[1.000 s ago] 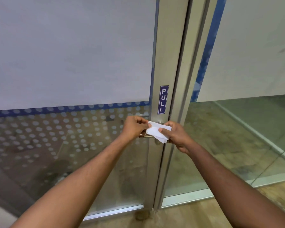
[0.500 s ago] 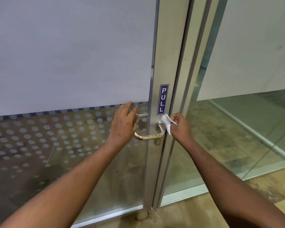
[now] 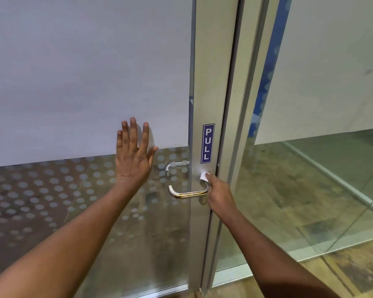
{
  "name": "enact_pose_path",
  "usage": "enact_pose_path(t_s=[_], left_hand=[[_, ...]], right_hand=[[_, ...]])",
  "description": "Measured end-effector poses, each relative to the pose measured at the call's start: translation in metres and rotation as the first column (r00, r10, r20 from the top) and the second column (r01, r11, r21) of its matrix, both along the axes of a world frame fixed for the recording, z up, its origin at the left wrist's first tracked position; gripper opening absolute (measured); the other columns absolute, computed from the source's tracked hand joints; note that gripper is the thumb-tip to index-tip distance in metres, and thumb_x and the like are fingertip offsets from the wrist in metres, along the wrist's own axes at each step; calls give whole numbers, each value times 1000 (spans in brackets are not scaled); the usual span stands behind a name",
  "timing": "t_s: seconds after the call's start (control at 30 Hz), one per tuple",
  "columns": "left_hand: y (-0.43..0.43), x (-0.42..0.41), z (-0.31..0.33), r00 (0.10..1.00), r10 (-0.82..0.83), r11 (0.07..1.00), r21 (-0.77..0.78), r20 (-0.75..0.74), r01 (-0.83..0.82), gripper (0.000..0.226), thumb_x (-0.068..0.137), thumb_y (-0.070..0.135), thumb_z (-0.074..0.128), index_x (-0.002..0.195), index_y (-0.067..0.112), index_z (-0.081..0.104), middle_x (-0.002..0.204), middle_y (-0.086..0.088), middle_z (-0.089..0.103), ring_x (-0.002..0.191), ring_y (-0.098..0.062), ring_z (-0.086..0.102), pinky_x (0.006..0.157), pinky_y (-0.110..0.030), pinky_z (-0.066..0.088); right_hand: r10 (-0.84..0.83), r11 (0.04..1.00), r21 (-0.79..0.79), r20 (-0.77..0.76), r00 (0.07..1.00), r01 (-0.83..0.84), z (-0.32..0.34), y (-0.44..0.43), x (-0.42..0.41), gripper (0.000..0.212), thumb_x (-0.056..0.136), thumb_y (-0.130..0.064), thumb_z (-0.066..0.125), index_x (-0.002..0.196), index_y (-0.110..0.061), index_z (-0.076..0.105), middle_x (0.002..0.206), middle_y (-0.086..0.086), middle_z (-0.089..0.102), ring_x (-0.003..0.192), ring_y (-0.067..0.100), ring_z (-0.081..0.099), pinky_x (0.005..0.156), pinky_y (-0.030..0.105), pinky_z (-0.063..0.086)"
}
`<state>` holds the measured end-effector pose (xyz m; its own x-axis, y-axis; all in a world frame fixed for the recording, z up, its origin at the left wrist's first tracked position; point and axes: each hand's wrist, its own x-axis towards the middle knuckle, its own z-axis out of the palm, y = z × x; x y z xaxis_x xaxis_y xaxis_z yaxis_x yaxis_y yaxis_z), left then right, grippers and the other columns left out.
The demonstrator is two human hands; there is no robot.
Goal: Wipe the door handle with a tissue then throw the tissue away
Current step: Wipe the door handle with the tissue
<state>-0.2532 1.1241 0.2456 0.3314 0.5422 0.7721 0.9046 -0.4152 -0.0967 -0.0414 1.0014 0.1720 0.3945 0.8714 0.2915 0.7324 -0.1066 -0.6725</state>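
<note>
A shiny metal lever door handle [image 3: 186, 194] juts left from the aluminium door frame [image 3: 211, 82]. My right hand [image 3: 219, 193] is closed around a white tissue [image 3: 204, 176], pressing it against the handle's root where it meets the frame; only a small corner of tissue shows above my fingers. My left hand [image 3: 134, 155] lies flat with fingers spread on the frosted glass door panel [image 3: 84, 72], left of the handle and a little above it. It holds nothing.
A blue PULL sticker [image 3: 207, 143] is on the frame just above the handle. A second handle [image 3: 174, 165] shows through the dotted glass. A fixed glass panel [image 3: 310, 168] stands to the right, with brown floor [image 3: 353, 269] below.
My left hand let go of the handle and the tissue and moved up-left to rest flat on the glass. My right hand bunched the tissue and brought it onto the handle's root.
</note>
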Motion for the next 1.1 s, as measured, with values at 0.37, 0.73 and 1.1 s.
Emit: enact_pose_path(t_s=[0.37,0.73,1.1], left_hand=[[6,-16,7,999,24,1000,0,-41,-24,68,99,47,29,152,20,-4,158,-25,-3,146,-40,-3,118,-41,-15],[11,-14,0,999,31,999,18,-41,-30,66,100,45,23,151,17,-7,157,-24,-2,145,-40,-3,115,-42,-20],[16,-15,-3,999,1,999,53,-42,1,66,100,45,26,152,15,-3,156,-22,-2,144,-38,-4,116,-41,-22]], right_hand=[[-19,999,-32,-3,1000,19,-12,-8,-24,49,90,3,32,135,-11,45,149,7,42,134,25,42,111,29,31],[-141,983,-122,-34,989,136,-27,-4,-61,59,87,9,33,145,5,18,157,23,12,146,31,11,118,32,13],[-120,943,-282,198,973,174,-28,-10,-56,54,95,7,25,145,6,5,155,28,11,142,35,24,104,39,40]])
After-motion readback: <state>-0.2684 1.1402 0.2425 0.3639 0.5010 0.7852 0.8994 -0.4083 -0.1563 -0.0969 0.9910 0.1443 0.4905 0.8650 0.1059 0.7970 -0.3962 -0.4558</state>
